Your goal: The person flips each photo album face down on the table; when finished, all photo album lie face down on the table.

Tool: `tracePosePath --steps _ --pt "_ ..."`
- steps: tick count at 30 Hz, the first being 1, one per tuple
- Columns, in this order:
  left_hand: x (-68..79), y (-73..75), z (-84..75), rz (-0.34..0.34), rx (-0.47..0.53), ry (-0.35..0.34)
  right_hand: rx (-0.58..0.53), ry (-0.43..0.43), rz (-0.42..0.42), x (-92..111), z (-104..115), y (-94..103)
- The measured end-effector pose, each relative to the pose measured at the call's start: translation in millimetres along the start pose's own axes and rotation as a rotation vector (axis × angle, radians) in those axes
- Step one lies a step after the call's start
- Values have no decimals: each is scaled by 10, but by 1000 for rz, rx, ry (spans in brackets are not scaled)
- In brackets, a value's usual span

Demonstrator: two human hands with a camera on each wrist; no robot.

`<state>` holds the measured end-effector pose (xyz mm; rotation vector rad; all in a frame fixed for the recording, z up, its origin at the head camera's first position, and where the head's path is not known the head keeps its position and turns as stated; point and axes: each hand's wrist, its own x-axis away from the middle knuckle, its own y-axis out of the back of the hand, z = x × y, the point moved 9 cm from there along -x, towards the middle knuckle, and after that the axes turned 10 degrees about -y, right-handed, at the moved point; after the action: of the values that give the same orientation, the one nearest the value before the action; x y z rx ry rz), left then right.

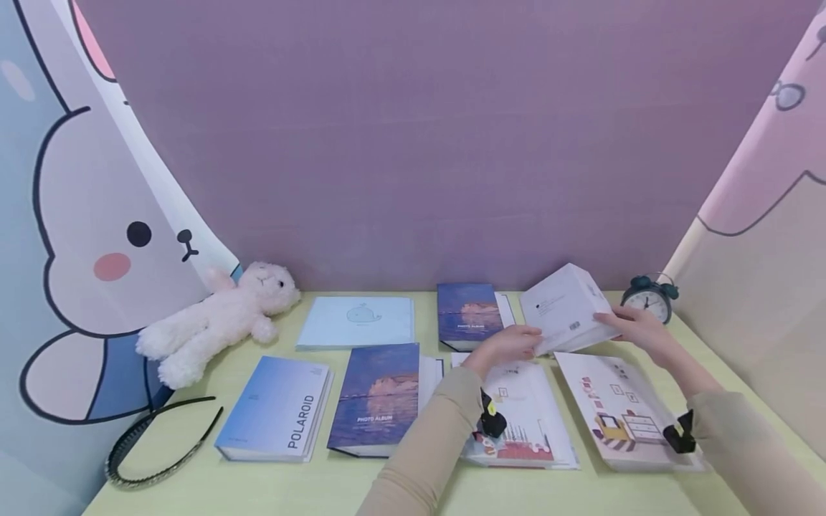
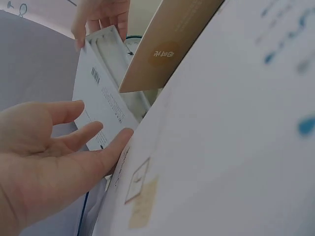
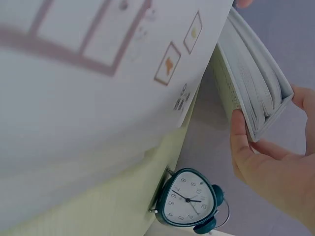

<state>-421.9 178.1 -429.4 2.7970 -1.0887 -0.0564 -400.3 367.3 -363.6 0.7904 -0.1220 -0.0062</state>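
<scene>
A thick white photo album [image 1: 560, 308], back cover with barcode showing, is tilted up at the back right. My right hand [image 1: 645, 333] pinches its right end, thumb on one cover and fingers on the other, as the right wrist view shows. At its lower left corner is my left hand [image 1: 506, 347], fingers spread and fairly straight, fingertips right at the cover. Below the hands lie two white albums with room drawings, the left one [image 1: 516, 416] partly behind my left forearm and the right one [image 1: 626, 408] near my right wrist.
A teal alarm clock [image 1: 648, 297] stands beside my right hand. Two sea-picture photo albums [image 1: 381, 394], a blue Polaroid album [image 1: 274, 408] and a pale blue whale album [image 1: 355, 322] lie leftward. A plush toy [image 1: 222, 319] and a black headband [image 1: 161, 469] are far left.
</scene>
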Motion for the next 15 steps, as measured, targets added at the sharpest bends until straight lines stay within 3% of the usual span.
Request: tracePosePath --steps 7,15 --pt "-7 -35 -13 69 -102 2 22 1 27 -27 -111 14" --pt "10 -46 -144 107 -373 -107 -16 -28 101 -17 -262 -58"
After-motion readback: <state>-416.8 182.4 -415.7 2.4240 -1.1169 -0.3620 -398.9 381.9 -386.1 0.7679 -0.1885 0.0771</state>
